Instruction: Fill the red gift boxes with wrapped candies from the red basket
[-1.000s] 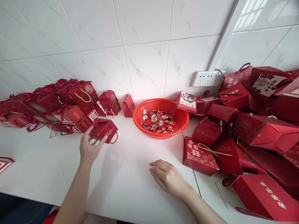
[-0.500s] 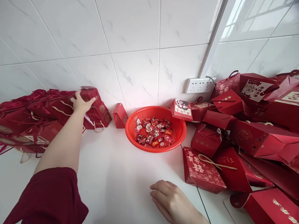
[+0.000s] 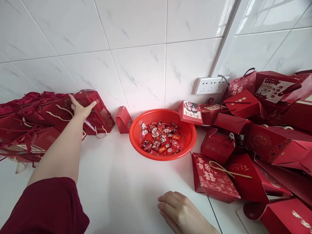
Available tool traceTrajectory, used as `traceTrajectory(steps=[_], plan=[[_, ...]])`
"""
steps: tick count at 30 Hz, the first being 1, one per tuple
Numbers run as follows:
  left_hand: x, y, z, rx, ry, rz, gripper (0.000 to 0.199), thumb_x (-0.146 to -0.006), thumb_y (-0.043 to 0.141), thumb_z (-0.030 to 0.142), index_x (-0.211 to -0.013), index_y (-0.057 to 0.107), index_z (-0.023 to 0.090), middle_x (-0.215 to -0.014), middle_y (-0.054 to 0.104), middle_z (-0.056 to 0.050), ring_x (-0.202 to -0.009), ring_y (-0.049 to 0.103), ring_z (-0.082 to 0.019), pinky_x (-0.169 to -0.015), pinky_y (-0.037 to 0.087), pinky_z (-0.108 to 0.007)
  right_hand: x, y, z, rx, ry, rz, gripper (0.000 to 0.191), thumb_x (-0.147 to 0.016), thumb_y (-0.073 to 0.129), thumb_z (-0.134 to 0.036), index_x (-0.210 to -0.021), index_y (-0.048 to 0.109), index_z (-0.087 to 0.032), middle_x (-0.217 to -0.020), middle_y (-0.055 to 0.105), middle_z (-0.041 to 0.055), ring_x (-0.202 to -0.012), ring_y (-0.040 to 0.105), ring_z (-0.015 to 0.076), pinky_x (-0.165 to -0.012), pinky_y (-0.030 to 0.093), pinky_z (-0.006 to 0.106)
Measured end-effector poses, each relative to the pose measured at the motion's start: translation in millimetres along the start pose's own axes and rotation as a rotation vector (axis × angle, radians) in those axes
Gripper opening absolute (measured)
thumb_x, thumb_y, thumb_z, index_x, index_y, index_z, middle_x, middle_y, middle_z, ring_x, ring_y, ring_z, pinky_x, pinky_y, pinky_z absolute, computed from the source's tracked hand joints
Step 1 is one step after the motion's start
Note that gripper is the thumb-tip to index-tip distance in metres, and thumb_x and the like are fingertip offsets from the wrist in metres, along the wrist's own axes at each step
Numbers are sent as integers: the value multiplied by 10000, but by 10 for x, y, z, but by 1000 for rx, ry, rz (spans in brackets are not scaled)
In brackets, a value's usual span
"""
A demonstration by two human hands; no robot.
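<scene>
At the left, my left hand rests with thumb and fingers spread against a red gift box that stands by the wall at the end of a pile of boxes. My right hand hovers low over the white table, fingers bent and together, and nothing can be made out in them. A red plastic basket between the hands holds many wrapped candies. A small red box stands upright just left of the basket. A flat box with a printed couple leans on the basket's right rim.
Red boxes with ribbons and cord handles are piled at the left. A larger heap of red boxes covers the right side. A white power strip is on the tiled wall, with a dark cable beside it.
The view has shifted slightly. My left hand stays at the left boxes, and the box under it sits a little lower and closer to the pile. My right hand is nearly unmoved.
</scene>
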State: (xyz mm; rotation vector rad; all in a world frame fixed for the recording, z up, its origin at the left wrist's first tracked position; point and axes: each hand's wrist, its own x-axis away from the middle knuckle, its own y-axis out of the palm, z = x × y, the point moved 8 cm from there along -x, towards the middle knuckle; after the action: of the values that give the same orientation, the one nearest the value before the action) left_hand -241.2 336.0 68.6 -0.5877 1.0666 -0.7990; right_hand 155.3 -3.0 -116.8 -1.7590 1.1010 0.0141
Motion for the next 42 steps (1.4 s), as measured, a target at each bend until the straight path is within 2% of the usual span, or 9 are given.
traceTrajectory(steps=[6,9,13,17,22,25,33,38,42], plan=[[829,198,342,90,-33,39,1000,-922,559,555,-1544,1,7,-1590,-76,-310,-1464,10,-494,-1186,104,-600,-3,56,6,56,14,-46,142,-946,532,-159,-1047,624,-200,-1068,718,41,-904,676,204,-737,534,338],[1703,428,716,152,136,-23,943,-919,572,490,-1575,34,79,-1607,-145,-270,-1493,-73,-430,-1205,64,-564,-17,-57,-18,119,-5,-49,169,-958,533,-192,-1103,620,-199,-1166,696,66,-979,673,211,-799,542,356],[3066,792,820,197,101,-317,894,-932,491,509,-1590,-17,180,-1617,-191,-215,-1505,-86,-387,-1168,159,-619,87,-527,47,227,153,4,273,-965,549,-230,-1233,593,-207,-1302,628,115,-1096,635,248,-892,544,409],[4023,964,831,-94,213,-537,760,-935,413,547,-1564,251,153,-1621,119,-248,-1507,108,-388,-1146,94,-677,413,-1020,198,270,354,99,253,-975,523,-232,-1209,618,-227,-1256,643,111,-1119,626,270,-920,542,448],[4245,950,972,-198,297,-542,756,-951,342,578,-1559,271,133,-1621,160,-211,-1505,133,-382,-1146,118,-671,929,-1312,560,470,695,440,283,-963,521,-292,-1211,609,-189,-1325,589,168,-1177,569,357,-906,519,553],[4218,941,1033,-199,293,-533,764,-951,338,583,-1551,289,113,-1614,171,-231,-1501,130,-400,-1146,131,-665,1092,-1092,723,532,828,385,385,-944,544,-300,-1298,556,-147,-1393,539,212,-1270,497,421,-897,496,619],[4313,944,1124,4,275,-637,741,-944,389,553,-1520,351,88,-1610,179,-234,-1508,113,-369,-1180,100,-627,1041,-468,135,259,525,267,463,-855,590,-179,-1301,468,-202,-1398,533,150,-1341,433,348,-1038,409,556],[4726,781,1651,512,251,-897,718,-930,490,553,-1543,308,227,-1632,198,-128,-1517,111,-318,-1216,118,-574,1041,-374,-82,81,408,325,472,-815,722,-384,-1161,453,-209,-1338,540,159,-1362,375,359,-1076,353,577],[4812,530,1990,1129,55,-975,593,-979,485,434,-1524,280,322,-1614,272,-86,-1448,340,-307,-1138,385,-486,1067,-421,-68,-195,356,429,267,-873,619,-257,-1055,425,-231,-1335,507,144,-1328,418,301,-1061,393,505]])
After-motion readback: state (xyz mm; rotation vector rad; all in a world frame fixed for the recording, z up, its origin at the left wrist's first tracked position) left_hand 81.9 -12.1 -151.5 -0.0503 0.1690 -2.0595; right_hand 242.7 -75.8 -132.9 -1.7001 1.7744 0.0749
